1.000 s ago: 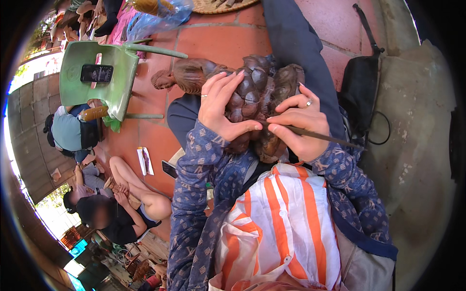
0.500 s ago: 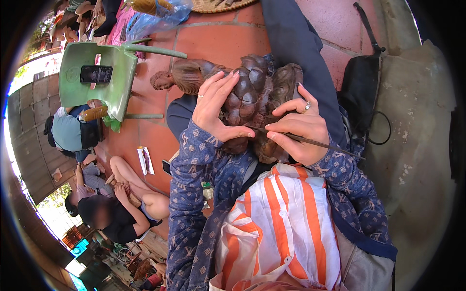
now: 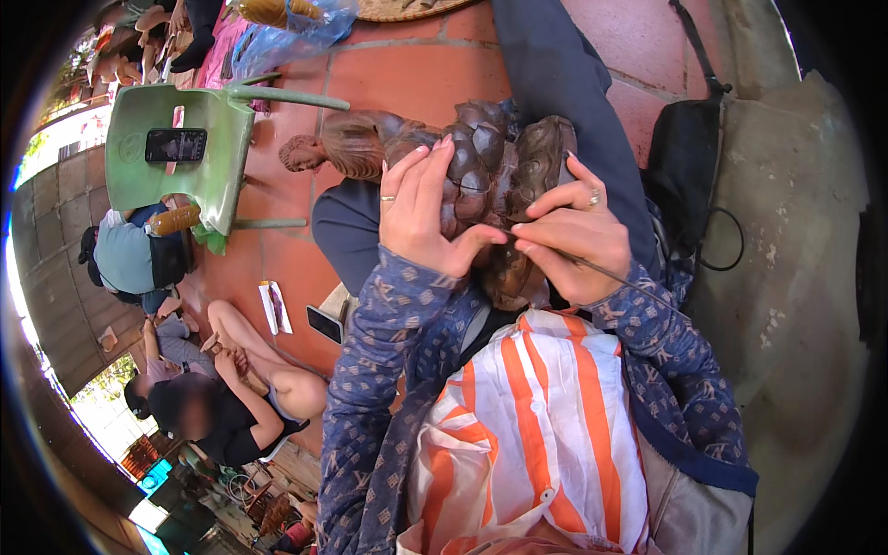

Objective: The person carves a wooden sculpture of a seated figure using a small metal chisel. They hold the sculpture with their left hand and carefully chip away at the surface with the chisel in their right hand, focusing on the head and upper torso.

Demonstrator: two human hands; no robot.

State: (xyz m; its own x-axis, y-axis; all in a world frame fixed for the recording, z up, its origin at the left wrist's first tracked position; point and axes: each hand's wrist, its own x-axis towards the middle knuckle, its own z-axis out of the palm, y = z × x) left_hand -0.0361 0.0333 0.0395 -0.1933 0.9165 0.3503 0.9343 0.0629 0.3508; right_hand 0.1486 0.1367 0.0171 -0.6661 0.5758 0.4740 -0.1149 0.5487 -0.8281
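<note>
A dark brown carved wooden statue (image 3: 476, 153) lies sideways across my lap, its head toward the left and its right part cut in rounded, scale-like lumps. My left hand (image 3: 416, 208) braces it, fingers laid over the lumps and thumb stretched toward the tool tip. Pinched between the thumb and fingers of my right hand (image 3: 581, 242) is a slim dark rod-shaped tool (image 3: 629, 282). Its tip meets the carving by my left thumb, partly hidden by my fingertips. The tool's long end trails past my right wrist.
A green plastic chair (image 3: 176, 111) with a phone (image 3: 176, 145) on it stands at the left. Another dark-screened device (image 3: 326, 324) lies by my left sleeve. Other people sit at the far left. A black bag (image 3: 684, 153) rests to my right; a blue plastic bag (image 3: 296, 42) lies ahead.
My left hand has shifted slightly right, its thumb moving along with the tool tip. The tool tip has moved right and a little upward. The device beside my left sleeve now shows more fully.
</note>
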